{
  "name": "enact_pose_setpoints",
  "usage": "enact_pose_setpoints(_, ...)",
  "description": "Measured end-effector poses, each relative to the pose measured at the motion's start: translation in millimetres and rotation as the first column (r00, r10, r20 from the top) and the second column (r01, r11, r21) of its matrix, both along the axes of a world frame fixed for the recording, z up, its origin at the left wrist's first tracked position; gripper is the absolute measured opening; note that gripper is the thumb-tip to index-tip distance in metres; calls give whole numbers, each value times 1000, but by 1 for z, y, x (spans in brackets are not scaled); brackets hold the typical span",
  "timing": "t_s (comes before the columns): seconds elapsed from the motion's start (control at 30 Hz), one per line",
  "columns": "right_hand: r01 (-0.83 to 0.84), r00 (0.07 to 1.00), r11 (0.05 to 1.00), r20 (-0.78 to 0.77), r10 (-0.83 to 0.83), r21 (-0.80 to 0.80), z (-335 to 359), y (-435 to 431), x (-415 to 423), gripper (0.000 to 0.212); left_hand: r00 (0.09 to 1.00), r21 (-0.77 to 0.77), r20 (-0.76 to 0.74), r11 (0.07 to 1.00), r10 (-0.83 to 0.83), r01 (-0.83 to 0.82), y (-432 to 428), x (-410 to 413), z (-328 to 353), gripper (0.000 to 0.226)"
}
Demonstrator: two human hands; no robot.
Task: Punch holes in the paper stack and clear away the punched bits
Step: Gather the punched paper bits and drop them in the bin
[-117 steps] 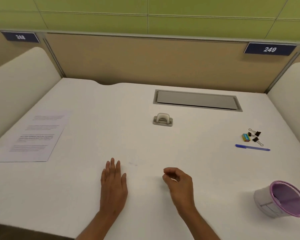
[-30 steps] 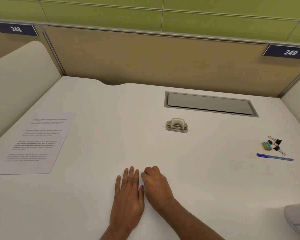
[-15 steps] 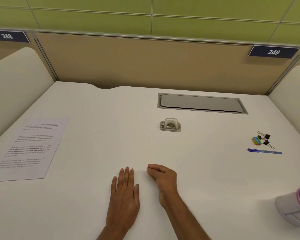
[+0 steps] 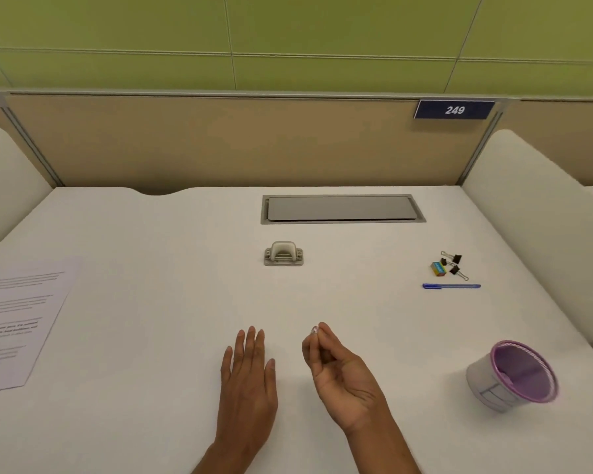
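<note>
A grey hole punch (image 4: 283,254) stands at the middle of the white desk (image 4: 172,275). The printed paper stack (image 4: 16,319) lies flat at the desk's left edge. My left hand (image 4: 247,381) rests palm down on the desk, fingers straight and together, holding nothing. My right hand (image 4: 339,371) is lifted just beside it, palm turned up, with thumb and fingertips pinched on tiny pale punched bits (image 4: 314,330). A small bin (image 4: 512,376) with a purple rim sits at the right, tilted toward me.
Black binder clips (image 4: 454,265), a small colourful eraser (image 4: 438,269) and a blue pen (image 4: 451,286) lie at the right. A grey cable hatch (image 4: 343,208) is set into the desk's back. White dividers flank both sides.
My right hand rose off the desk, turned palm up and moved right, away from the left hand, pinching small bits. The left hand stayed flat. The camera shifted.
</note>
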State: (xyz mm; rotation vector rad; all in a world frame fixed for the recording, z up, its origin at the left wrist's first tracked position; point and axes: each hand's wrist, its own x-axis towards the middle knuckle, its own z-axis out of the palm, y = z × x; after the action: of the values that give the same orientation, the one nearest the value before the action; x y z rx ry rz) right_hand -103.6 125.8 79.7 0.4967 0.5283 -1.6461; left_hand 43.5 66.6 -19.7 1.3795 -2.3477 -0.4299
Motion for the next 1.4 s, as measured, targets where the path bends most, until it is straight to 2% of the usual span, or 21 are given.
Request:
enact_pose_setpoints(0.27,131,991,985,-5,-132,-110,28,74,-83,29,993,26,-31,993,-115,116,44,-95,13,62)
enact_pose_setpoints(0.37,214,969,974,-111,-222,-73,34,105,-123,24,988,48,-36,987,-153,154,61,-128,10,60)
enact_pose_setpoints(0.43,289,920,957,-275,-279,-7,35,126,-152,19,985,72,-40,982,-170,172,71,-147,6,58)
enact_pose_setpoints(0.5,350,811,933,-524,-261,78,33,145,-179,18,983,87,-26,979,-183,184,80,-164,1,59)
enact_pose_setpoints(0.57,393,628,902,-768,-122,178,29,160,-201,18,982,91,-15,978,-189,189,86,-178,-5,60)
enact_pose_setpoints(0.67,458,349,842,-929,123,284,19,176,-224,19,981,93,17,977,-193,191,92,-192,-15,65)
enact_pose_setpoints(0.77,505,90,793,-934,344,341,7,178,-234,22,978,80,73,978,-196,190,93,-193,-25,68)
enact_pose_setpoints(0.83,506,-48,778,-889,456,372,0,175,-236,20,972,58,122,979,-201,196,94,-192,-28,64)
enact_pose_setpoints(0.97,510,-183,759,-811,556,406,-5,170,-240,18,971,47,143,982,-189,184,95,-193,-29,61)
enact_pose_setpoints(1.13,507,-259,741,-742,618,440,-11,167,-244,19,971,31,146,981,-192,189,95,-193,-28,68)
enact_pose_setpoints(1.4,516,-295,762,-753,588,392,-14,167,-244,20,973,33,142,984,-180,177,95,-193,-31,60)
